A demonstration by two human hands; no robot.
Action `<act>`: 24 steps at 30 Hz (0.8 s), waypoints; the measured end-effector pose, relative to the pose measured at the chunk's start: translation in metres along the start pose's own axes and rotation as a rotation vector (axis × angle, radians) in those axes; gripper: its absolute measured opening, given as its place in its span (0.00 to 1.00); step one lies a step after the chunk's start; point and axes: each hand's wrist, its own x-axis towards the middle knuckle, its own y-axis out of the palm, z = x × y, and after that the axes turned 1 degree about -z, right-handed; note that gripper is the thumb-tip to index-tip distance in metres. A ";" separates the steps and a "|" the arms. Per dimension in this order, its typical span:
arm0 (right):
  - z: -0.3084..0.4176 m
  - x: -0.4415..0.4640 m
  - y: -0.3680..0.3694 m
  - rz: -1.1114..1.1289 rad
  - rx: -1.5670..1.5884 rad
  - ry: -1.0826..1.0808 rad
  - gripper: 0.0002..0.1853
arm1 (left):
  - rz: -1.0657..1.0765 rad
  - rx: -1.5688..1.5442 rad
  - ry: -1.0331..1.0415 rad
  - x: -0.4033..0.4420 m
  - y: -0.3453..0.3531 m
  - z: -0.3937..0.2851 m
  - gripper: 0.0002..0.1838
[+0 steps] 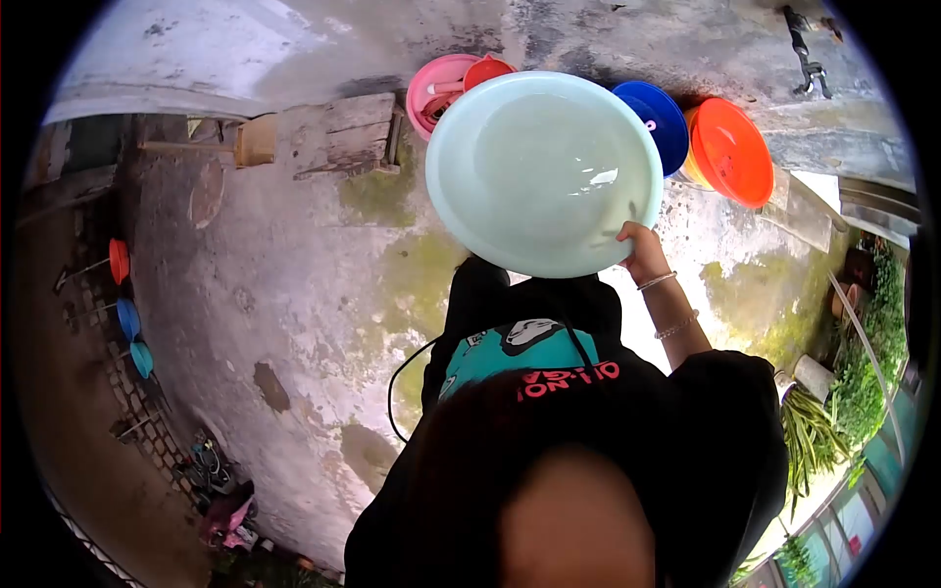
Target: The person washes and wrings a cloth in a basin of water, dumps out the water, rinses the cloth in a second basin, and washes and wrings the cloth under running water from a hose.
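Observation:
A large, round, pale green basin (480, 235) is in front of my body, with water (539, 147) in it that shows bright reflections. My right hand (643, 253), with two bracelets on the wrist and forearm, is closed on the basin's near right rim. The fingers under the rim are hidden. My left hand does not show. What bears the basin's other side is hidden from this angle.
Behind the basin, by the wall, are a pink basin (417, 96) with items in it, a red container (487, 69), a blue bucket (655, 113) and an orange basin (730, 152). A tap (809, 69) is on the wall. A wooden board (358, 132) lies left.

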 end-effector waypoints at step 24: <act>-0.243 -0.096 0.800 0.908 -0.916 0.377 0.21 | -0.806 -0.458 0.045 0.117 -0.139 -0.150 0.10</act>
